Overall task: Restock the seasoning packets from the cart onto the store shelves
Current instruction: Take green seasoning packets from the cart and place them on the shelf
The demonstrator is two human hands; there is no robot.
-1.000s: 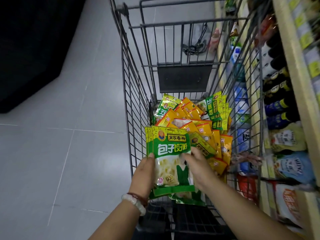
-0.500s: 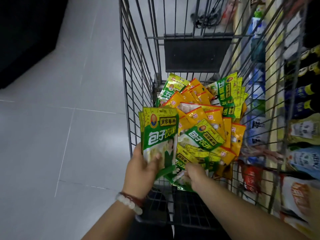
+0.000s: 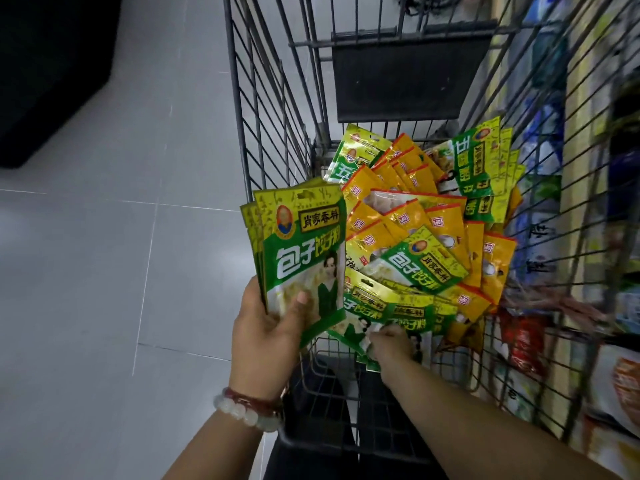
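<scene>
My left hand [image 3: 266, 336] grips a small stack of green seasoning packets [image 3: 301, 244] upright at the near left of the wire cart [image 3: 273, 109], thumb across the front packet. My right hand [image 3: 391, 344] reaches into the cart and pinches the lower edge of another green packet [image 3: 367, 306] lying at the near end of the heap. Behind it, several orange packets [image 3: 415, 220] and more green packets [image 3: 471, 171] lie piled on the cart floor.
Store shelves [image 3: 588, 237] with bottles and bagged goods run along the right side, seen through the cart's wire wall. A black flap [image 3: 401, 77] hangs on the cart's far end. Grey tiled floor [image 3: 104, 271] lies to the left, with a dark fixture [image 3: 41, 71] beyond.
My right hand left the held stack and dropped into the cart onto a loose green packet. The left hand kept the stack and shifted it left. The view tilted down.
</scene>
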